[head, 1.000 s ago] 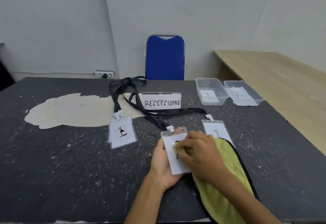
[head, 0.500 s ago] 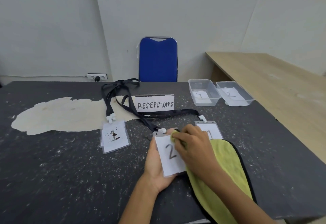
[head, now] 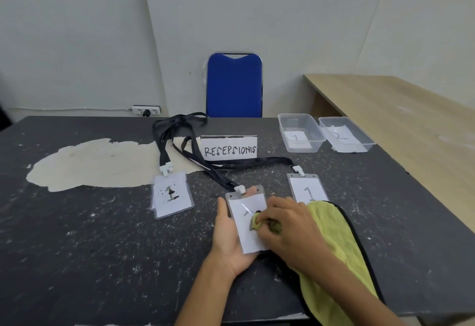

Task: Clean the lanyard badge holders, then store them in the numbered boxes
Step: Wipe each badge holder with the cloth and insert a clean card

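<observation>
Rubbing fuzzy yellow cloth (head: 334,235) | flat clear badge holder (head: 248,223) | right hand (head: 288,225)

Bare left hand (head: 226,238); bare right hand (head: 293,233); bare forearms (head: 203,297)

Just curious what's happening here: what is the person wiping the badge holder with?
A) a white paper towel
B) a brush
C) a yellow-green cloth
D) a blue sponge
C: the right hand presses a bunched yellow-green cloth onto the badge holder held in the left hand.
</observation>
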Available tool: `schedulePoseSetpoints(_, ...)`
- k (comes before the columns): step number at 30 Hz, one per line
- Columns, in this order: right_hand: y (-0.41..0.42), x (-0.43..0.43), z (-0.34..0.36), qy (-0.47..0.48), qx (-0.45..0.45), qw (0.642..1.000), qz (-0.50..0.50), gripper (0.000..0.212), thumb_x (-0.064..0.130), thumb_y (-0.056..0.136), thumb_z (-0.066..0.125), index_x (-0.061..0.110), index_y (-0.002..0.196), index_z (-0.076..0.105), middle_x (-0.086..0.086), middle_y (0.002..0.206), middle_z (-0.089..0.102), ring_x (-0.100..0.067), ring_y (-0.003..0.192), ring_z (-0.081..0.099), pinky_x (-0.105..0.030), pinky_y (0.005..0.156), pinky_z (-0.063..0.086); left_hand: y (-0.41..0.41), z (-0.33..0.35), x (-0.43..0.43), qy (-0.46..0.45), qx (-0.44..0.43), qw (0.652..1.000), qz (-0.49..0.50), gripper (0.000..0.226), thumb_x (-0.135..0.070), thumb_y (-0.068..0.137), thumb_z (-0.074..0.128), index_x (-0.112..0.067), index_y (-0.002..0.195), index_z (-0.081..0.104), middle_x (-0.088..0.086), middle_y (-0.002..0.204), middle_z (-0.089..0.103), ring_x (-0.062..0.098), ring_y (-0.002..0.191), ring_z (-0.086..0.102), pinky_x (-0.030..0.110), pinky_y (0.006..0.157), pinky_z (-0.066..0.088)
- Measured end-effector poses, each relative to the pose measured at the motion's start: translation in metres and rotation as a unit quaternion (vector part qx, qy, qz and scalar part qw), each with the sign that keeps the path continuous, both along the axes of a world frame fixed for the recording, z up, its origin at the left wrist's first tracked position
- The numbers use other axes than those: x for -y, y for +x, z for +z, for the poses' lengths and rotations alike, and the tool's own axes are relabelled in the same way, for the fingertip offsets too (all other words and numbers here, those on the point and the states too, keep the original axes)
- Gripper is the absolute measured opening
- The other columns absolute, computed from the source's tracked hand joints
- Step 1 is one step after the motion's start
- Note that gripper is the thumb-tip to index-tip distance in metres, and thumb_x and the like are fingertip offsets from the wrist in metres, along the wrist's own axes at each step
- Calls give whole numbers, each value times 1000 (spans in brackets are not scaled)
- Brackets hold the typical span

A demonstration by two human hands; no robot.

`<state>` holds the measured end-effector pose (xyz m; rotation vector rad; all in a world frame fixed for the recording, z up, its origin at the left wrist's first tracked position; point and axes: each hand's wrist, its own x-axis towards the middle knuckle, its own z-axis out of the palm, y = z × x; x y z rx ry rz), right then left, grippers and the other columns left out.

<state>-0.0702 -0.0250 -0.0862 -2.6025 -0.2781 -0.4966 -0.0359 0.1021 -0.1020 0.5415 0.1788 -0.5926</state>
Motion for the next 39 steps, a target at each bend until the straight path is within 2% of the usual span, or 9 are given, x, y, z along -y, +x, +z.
schedulePoseSetpoints(7,1,-18,1,8,-3,1000,3,24,36,77,49,27,76,71,14,74,53,-8,75,47,-28,67,39,1,0,-1,-2,-7,1000,-11,64,-64,94,24,-20,123,61,15,105,71,29,87,71,37,72,59)
schedulePoseSetpoints(11,3,0,2,-8,-5,1000,-15,21,33,75,49,26,70,69,14,72,51,-10,71,45,-31,66,40,1,3,3,2,6,1000,-19,62,-59,94,27,-17,100,72,15,90,73,28,72,71,35,62,59)
schedulePoseSetpoints(18,-9,0,7,-11,-55,998,21,27,35,76,51,30,88,74,15,88,62,-13,83,50,-36,78,43,2,-1,0,0,-1,1000,-18,55,-59,93,31,-22,119,63,17,114,68,31,91,70,44,83,55)
schedulePoseSetpoints(23,-3,5,11,-32,-39,999,-5,20,29,86,57,31,95,74,15,98,64,-16,89,53,-36,77,42,5,-2,0,-19,-2,1000,-6,63,-66,93,22,-24,120,61,16,111,69,29,90,69,41,79,57)
schedulePoseSetpoints(28,-10,10,18,-14,-127,991,50,17,30,82,61,33,93,74,13,94,66,-12,90,56,-34,84,44,5,-5,0,-15,-17,1000,-15,76,-71,91,17,-20,124,62,18,125,63,33,109,61,48,95,45)
schedulePoseSetpoints(30,-9,19,21,-25,-122,992,29,17,31,83,62,33,94,74,15,97,67,-13,93,58,-36,85,46,6,-4,2,-12,-7,1000,-12,68,-66,92,26,-19,111,70,18,118,66,33,107,60,48,97,43)
schedulePoseSetpoints(32,-6,15,22,-27,-91,995,10,18,28,85,61,31,96,75,14,101,67,-15,94,58,-37,84,46,7,-5,2,-2,8,1000,-16,59,-60,86,38,-19,119,66,18,120,65,32,106,61,47,98,44)
schedulePoseSetpoints(34,-5,2,21,-25,-89,995,26,19,26,85,60,29,97,75,10,100,67,-17,94,57,-37,86,45,9,-9,-1,-3,8,1000,-24,65,-65,89,30,-22,131,57,17,125,63,31,105,64,45,92,49)
schedulePoseSetpoints(39,-15,17,32,-4,-172,984,34,14,30,79,65,31,88,75,12,93,71,-10,89,62,-27,81,47,8,-8,1,-15,4,1000,-23,72,-69,92,19,-21,126,60,18,123,64,32,114,59,49,100,41)
